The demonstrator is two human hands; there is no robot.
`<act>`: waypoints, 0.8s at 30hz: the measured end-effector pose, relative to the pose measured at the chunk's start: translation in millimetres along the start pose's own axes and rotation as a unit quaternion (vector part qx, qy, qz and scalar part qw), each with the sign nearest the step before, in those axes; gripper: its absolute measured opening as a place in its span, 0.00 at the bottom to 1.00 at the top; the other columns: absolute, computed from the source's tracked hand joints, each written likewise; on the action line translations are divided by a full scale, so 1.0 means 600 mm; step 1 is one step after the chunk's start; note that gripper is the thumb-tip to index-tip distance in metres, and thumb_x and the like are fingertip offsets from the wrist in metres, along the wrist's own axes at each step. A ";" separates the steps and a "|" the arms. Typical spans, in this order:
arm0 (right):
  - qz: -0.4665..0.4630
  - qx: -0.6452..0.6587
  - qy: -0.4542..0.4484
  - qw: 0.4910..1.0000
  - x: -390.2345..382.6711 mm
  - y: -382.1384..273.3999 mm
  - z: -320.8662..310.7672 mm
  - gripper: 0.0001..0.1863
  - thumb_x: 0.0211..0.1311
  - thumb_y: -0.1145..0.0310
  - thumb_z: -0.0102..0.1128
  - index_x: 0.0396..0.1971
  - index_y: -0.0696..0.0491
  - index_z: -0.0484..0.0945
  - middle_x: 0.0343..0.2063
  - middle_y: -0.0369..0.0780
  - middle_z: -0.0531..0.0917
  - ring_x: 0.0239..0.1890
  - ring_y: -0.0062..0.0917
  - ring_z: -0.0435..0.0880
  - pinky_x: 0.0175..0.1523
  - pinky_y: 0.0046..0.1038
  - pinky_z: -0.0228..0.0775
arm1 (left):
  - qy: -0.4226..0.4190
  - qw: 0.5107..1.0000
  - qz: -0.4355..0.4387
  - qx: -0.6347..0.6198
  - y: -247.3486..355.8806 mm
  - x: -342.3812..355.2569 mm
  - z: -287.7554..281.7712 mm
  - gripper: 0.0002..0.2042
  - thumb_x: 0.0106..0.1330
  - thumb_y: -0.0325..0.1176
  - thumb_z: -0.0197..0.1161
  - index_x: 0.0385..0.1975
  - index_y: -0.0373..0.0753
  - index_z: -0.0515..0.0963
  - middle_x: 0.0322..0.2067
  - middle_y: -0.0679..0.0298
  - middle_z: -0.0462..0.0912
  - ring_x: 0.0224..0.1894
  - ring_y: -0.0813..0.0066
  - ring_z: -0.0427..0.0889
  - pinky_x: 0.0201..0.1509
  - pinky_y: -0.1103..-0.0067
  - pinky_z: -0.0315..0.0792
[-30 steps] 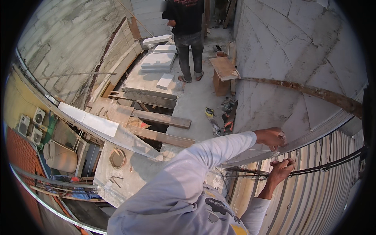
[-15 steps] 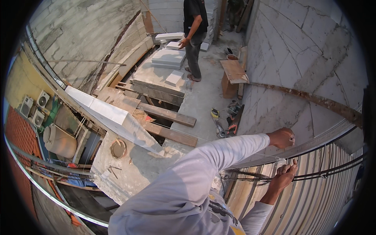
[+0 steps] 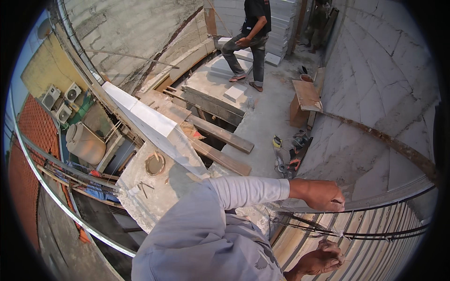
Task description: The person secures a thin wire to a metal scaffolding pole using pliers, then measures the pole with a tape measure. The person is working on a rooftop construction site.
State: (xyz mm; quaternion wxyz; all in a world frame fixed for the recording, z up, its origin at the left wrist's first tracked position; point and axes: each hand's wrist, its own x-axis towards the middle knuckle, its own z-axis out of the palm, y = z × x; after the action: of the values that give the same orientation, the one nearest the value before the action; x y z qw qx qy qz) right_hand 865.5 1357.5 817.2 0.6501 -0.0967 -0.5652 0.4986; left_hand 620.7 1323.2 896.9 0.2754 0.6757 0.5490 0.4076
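Note:
My left hand point(image 3: 322, 195) is closed in a fist in front of the grey block wall at the right. What it grips, if anything, is hidden. Below it my right hand point(image 3: 323, 258) has its fingers curled together, and a very fine strand seems to stick out at the fingertips. Between the two hands, a white wisp like thread point(image 3: 338, 232) shows beside the black cables point(image 3: 370, 235). Both hands are over a ribbed roof sheet point(image 3: 375, 222).
Wooden planks point(image 3: 220, 133) cross an opening in the slab. White blocks point(image 3: 154, 117) line the left edge, above a drop. Power tools point(image 3: 293, 152) lie by the wall near a wooden stand point(image 3: 304, 100). A co-worker point(image 3: 255, 42) stands at the back; another person is farther off.
My hands have moved apart: the left came nearer and the right dropped lower. The view shifted. The co-worker has put one foot on the raised slab by the blocks.

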 end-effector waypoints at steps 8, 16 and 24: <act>-0.040 0.005 -0.177 0.983 0.088 -0.080 0.219 0.24 0.83 0.53 0.35 0.56 0.60 0.69 0.17 0.38 0.72 0.23 0.26 0.69 0.40 0.33 0.66 | 0.038 0.986 -0.133 -0.092 0.070 -0.351 -0.018 0.22 0.79 0.47 0.54 0.55 0.32 0.80 0.40 0.52 0.88 0.42 0.61 0.87 0.46 0.69 0.76; -0.093 -0.069 -0.633 0.765 0.019 -0.030 0.672 0.17 0.80 0.65 0.48 0.59 0.58 0.76 0.19 0.42 0.82 0.21 0.24 0.81 0.33 0.29 0.73 | 0.528 0.778 -0.170 -0.295 0.047 -0.549 0.081 0.18 0.80 0.43 0.54 0.51 0.32 0.78 0.23 0.68 0.72 0.28 0.79 0.73 0.41 0.75 0.73; -0.098 -0.111 -0.654 0.741 -0.275 0.121 0.960 0.15 0.75 0.67 0.52 0.48 0.63 0.79 0.23 0.46 0.85 0.26 0.38 0.87 0.41 0.41 0.79 | 0.816 0.471 -0.126 -0.311 -0.008 -0.741 0.046 0.12 0.80 0.42 0.54 0.43 0.39 0.76 0.19 0.76 0.59 0.22 0.85 0.59 0.28 0.81 0.61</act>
State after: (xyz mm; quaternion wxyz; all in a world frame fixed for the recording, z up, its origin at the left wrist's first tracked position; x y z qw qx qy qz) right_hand 370.0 1015.6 858.8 0.1505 0.2376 -0.9095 0.3060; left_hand 613.1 896.6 768.5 -0.0564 -0.1692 0.4417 0.8792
